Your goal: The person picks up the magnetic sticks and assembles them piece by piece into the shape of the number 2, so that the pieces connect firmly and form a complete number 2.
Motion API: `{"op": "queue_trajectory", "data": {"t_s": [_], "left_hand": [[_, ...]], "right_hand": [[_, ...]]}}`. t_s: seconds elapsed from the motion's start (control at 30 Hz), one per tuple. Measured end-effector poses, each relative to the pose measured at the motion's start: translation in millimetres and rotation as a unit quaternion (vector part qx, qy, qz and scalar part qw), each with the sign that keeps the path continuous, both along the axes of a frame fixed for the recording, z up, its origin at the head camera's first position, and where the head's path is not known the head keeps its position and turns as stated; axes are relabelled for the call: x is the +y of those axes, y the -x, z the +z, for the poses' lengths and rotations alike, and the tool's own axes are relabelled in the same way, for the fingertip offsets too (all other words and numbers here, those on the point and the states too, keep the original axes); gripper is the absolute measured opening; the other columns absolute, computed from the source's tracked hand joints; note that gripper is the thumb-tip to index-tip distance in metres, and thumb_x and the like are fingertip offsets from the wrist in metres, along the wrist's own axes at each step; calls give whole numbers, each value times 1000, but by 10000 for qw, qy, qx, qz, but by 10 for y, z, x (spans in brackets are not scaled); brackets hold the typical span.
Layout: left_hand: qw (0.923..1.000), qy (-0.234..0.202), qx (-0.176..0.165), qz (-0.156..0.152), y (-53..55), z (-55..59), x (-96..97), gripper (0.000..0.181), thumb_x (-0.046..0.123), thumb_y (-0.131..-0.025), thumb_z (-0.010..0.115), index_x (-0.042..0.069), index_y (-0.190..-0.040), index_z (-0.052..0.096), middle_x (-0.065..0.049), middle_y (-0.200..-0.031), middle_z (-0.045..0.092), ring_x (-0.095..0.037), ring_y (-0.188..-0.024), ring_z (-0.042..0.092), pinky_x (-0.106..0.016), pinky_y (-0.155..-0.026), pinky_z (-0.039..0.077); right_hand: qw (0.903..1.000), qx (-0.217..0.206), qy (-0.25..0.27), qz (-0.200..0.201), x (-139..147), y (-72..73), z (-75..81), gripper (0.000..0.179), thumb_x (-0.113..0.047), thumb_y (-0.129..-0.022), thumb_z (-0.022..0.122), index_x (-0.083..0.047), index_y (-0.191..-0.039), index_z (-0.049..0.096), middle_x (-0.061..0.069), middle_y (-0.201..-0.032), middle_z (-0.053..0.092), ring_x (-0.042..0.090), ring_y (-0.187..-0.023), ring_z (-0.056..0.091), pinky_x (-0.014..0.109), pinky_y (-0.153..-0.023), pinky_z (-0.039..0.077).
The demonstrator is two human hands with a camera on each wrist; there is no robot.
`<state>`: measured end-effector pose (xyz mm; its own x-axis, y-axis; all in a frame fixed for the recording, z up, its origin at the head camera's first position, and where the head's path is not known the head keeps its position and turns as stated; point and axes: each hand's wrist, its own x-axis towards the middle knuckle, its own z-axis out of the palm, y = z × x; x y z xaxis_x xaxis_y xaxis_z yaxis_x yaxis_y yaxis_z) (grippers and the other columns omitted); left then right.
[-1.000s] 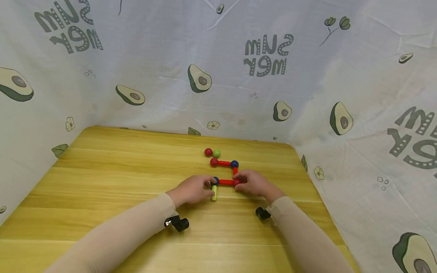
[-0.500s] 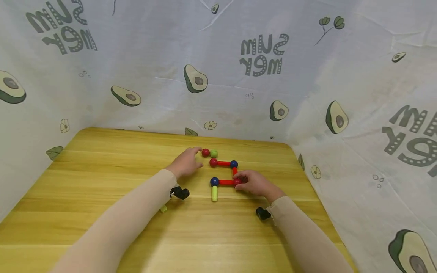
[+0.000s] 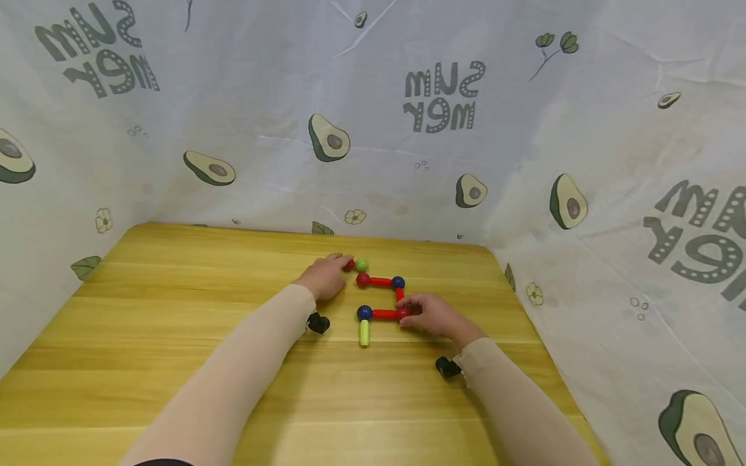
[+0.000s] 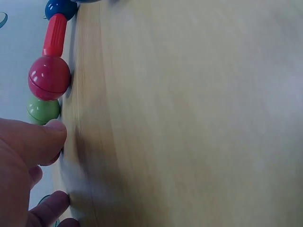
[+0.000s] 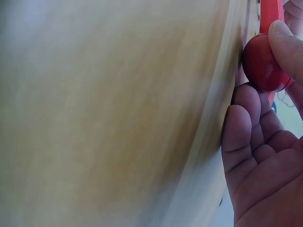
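The S-shaped chain (image 3: 384, 314) of balls and rods lies toward the far edge of the table (image 3: 175, 310), nearer its right edge than its left. From its far end you see a glossy crimson ball (image 4: 49, 78) with a fine seam, a ribbed red rod (image 4: 55, 35) and a blue ball (image 3: 398, 282); a second red rod (image 3: 399, 294) runs toward you to a shiny red corner ball (image 5: 264, 64). From there a third red rod leads left to another blue ball (image 3: 364, 312), with a yellow-green rod (image 3: 364, 334) pointing toward you. Your right hand (image 3: 434, 314) pinches the corner ball. Closer to the far edge, your left hand (image 3: 322, 278) pinches a loose red ball (image 3: 350, 265), mostly hidden by your fingers, just beside a light green ball (image 3: 361, 265). Beige sleeves (image 3: 233, 382) cover your forearms.
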<state>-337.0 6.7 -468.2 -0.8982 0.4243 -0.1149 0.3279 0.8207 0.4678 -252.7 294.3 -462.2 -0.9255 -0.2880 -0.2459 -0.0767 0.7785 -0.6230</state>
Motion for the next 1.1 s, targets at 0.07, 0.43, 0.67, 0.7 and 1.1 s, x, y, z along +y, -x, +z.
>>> {"op": "queue_trajectory", "data": {"t_s": [0.07,0.43,0.67,0.7,1.1], "left_hand": [[10000,-29,41,21,-8,-4,-1,62,18,-106,57,21,-164,37,-8,-170,36,-42,-152,40,-54,-125,34],[9982,-400,-43,445,25,-14,37,43,22,-106,63,17,-147,54,-5,-138,64,-30,-122,61,-48,-110,50],[9981,-141,335,498,54,-38,37,33,25,-105,66,14,-135,58,-5,-120,68,-28,-104,63,-47,-101,51],[9979,-89,395,497,56,-41,32,33,26,-105,66,14,-135,59,-5,-119,69,-28,-103,64,-48,-101,51],[9991,-284,228,239,-1,-1,-117,33,22,-106,65,8,-135,58,-11,-125,68,-26,-108,63,-44,-104,53]], "right_hand": [[10000,9,10,4,-7,-10,1,33,-23,-94,82,-16,-125,74,1,-107,71,18,-95,61,34,-88,53],[10000,25,-19,-28,1,19,-48,34,-24,-94,81,-16,-127,74,0,-109,71,17,-97,60,37,-91,54],[10000,-23,22,-64,-15,27,-55,35,-25,-94,82,-17,-127,74,0,-108,70,18,-95,59,34,-88,52],[10000,-27,27,-66,-15,25,-56,35,-24,-94,82,-17,-127,74,0,-107,70,18,-95,58,34,-88,52],[9999,-44,35,-138,10,14,-52,33,-23,-94,81,-17,-126,74,1,-109,69,18,-96,59,36,-90,53]]}}
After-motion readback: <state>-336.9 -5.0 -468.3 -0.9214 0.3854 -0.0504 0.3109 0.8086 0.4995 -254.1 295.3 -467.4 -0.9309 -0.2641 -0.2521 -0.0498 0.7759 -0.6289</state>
